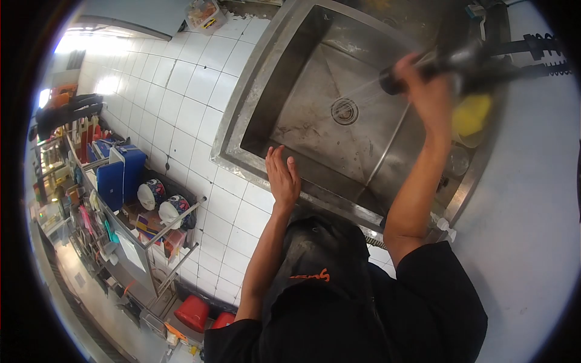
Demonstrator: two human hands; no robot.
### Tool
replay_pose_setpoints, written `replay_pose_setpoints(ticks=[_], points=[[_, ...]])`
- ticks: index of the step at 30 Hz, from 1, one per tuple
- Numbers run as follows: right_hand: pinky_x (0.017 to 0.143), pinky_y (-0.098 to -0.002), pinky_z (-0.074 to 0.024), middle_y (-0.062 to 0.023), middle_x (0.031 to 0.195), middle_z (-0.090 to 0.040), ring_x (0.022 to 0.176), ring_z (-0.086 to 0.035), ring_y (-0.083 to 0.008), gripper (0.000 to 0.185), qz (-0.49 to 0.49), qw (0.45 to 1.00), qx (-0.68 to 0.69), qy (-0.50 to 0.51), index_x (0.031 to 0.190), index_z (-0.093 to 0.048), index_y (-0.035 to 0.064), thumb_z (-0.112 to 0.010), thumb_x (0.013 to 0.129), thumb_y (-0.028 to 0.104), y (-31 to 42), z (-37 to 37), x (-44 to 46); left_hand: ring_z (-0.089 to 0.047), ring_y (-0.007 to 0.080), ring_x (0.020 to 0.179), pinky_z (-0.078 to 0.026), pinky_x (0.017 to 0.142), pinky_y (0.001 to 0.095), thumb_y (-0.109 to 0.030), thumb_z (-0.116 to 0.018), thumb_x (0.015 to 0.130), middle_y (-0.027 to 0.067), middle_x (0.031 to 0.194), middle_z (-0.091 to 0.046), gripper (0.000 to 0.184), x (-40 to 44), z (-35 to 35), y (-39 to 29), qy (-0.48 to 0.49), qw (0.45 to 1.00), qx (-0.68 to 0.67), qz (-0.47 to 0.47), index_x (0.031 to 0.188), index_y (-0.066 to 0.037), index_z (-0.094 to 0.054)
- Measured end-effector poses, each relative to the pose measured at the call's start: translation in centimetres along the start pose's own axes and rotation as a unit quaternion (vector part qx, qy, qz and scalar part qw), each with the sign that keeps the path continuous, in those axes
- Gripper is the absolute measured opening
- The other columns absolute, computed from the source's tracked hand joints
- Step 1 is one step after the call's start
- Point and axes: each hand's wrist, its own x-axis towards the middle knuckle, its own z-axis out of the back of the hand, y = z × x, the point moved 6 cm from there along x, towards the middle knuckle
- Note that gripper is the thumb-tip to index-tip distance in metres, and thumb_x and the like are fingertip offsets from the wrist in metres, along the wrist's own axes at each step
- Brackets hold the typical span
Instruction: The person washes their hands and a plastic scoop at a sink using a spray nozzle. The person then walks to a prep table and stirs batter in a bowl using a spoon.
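My right hand (426,91) is wrapped round a black pull-down spray tap (392,81), slightly blurred by motion. Thin jets of water run from its head towards the round drain (344,111) of the steel sink (315,78). The sink floor is wet, with dark specks and streaks on it. Over the sink's near left edge is my left hand (283,176), its fingers stretched out and holding nothing. Whether it touches the rim I cannot tell.
Right of the sink lie a yellow cloth or sponge (471,115) and a clear cup-like thing (458,160). A plastic tub (204,16) stands beyond the sink. To the left are blue boxes (122,172), a metal rack (175,225) and a red bucket (193,313).
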Motion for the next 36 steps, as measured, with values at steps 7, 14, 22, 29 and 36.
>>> replay_pose_setpoints(ticks=[7, 14, 22, 29, 36], points=[[0.051, -0.0226, -0.0443, 0.0006, 0.076, -0.062, 0.063, -0.057, -0.0070, 0.018, -0.011, 0.995, 0.070, 0.067, 0.093, -0.066, 0.0066, -0.071, 0.085, 0.022, 0.3, -1.2, -0.5, -0.040, 0.0437, 0.129, -0.029, 0.110, 0.0506, -0.020, -0.042, 0.102, 0.0232, 0.129, -0.051, 0.037, 0.0, 0.1, 0.0, -0.001, 1.000, -0.011, 0.005, 0.128, 0.005, -0.046], [0.055, -0.0217, -0.0430, 0.0027, 0.081, -0.059, 0.069, -0.055, -0.0053, 0.018, -0.072, 0.989, -0.061, 0.117, 0.096, -0.063, 0.0106, -0.070, 0.084, 0.022, 0.0, 3.4, -3.2, -0.040, 0.0428, 0.129, -0.028, 0.111, 0.0510, -0.021, -0.043, 0.102, 0.0234, 0.128, -0.050, 0.037, 0.0, 0.1, -0.1, 0.006, 1.000, -0.012, 0.007, 0.128, 0.005, -0.046], [0.062, -0.0241, -0.0427, 0.0026, 0.080, -0.060, 0.070, -0.054, -0.0073, 0.016, -0.074, 0.984, -0.104, 0.121, 0.095, -0.063, 0.0087, -0.068, 0.084, 0.019, 0.3, 5.3, -5.1, -0.039, 0.0431, 0.130, -0.029, 0.110, 0.0504, -0.023, -0.043, 0.102, 0.0231, 0.129, -0.050, 0.038, -0.1, -0.2, -0.1, 0.004, 1.000, -0.005, 0.013, 0.128, 0.004, -0.047], [0.061, -0.0255, -0.0410, 0.0012, 0.076, -0.059, 0.067, -0.052, -0.0080, 0.017, -0.092, 0.977, -0.157, 0.113, 0.090, -0.063, 0.0064, -0.069, 0.083, 0.021, 0.3, 7.1, -5.3, -0.038, 0.0411, 0.132, -0.030, 0.109, 0.0482, -0.026, -0.039, 0.104, 0.0212, 0.132, -0.049, 0.038, -0.1, 0.0, -0.1, 0.011, 1.000, -0.003, 0.009, 0.129, 0.002, -0.047], [0.058, -0.0251, -0.0404, 0.0017, 0.075, -0.059, 0.065, -0.052, -0.0080, 0.018, -0.135, 0.968, -0.185, 0.103, 0.091, -0.063, 0.0074, -0.067, 0.083, 0.024, 0.5, 7.7, -5.5, -0.041, 0.0438, 0.128, -0.030, 0.109, 0.0508, -0.024, -0.044, 0.102, 0.0241, 0.127, -0.052, 0.038, 0.0, 0.1, -0.2, -0.002, 1.000, -0.004, 0.003, 0.127, 0.006, -0.047]])
